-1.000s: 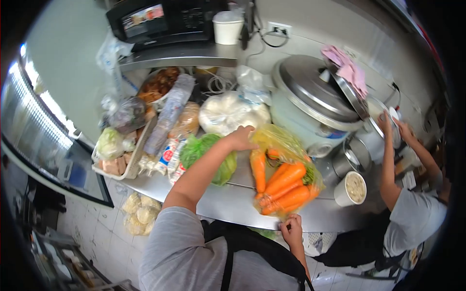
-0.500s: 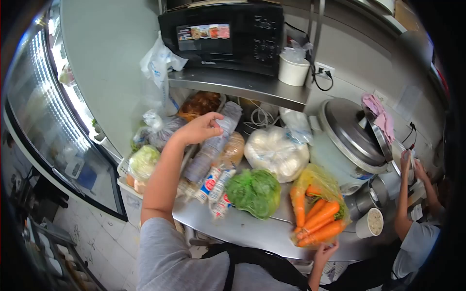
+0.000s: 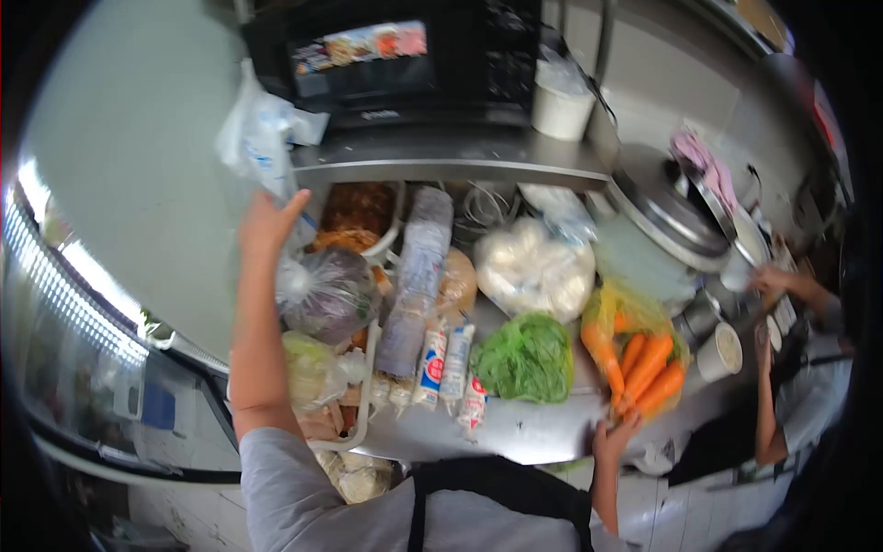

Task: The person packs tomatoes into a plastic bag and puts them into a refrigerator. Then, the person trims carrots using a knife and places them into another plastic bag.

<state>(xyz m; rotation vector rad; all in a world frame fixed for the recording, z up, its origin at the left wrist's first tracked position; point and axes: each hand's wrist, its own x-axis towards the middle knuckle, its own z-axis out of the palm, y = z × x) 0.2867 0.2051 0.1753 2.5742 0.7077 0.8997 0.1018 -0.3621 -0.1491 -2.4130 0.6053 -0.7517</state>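
Observation:
My left hand (image 3: 267, 224) is raised at the lower end of a hanging white plastic bag (image 3: 262, 138). Its thumb stands apart; the other fingers are blurred against the bag. My right hand (image 3: 614, 436) is at the counter's front edge, fingers bent at the lower tip of a yellow plastic bag of carrots (image 3: 648, 363). Between my hands lie a bagged leafy green vegetable (image 3: 524, 359), several white printed tubes (image 3: 430, 368), a long wrapped roll (image 3: 418, 276) and a clear bag of white round pieces (image 3: 536, 267). Below my left hand sits a bagged purple vegetable (image 3: 336, 294).
A white basket (image 3: 371, 386) holds a wrapped pale green vegetable (image 3: 313, 368). Behind it is a tub of dark brown food (image 3: 359, 212). A microwave (image 3: 386, 83) stands on the shelf (image 3: 441, 152). At right are a large lidded pot (image 3: 658, 212), a white cup (image 3: 720, 354) and a co-worker's hands (image 3: 777, 281).
My left hand has moved left from above the wrapped roll to the hanging bag. My right hand has come up against the bag of carrots. The camera view has turned.

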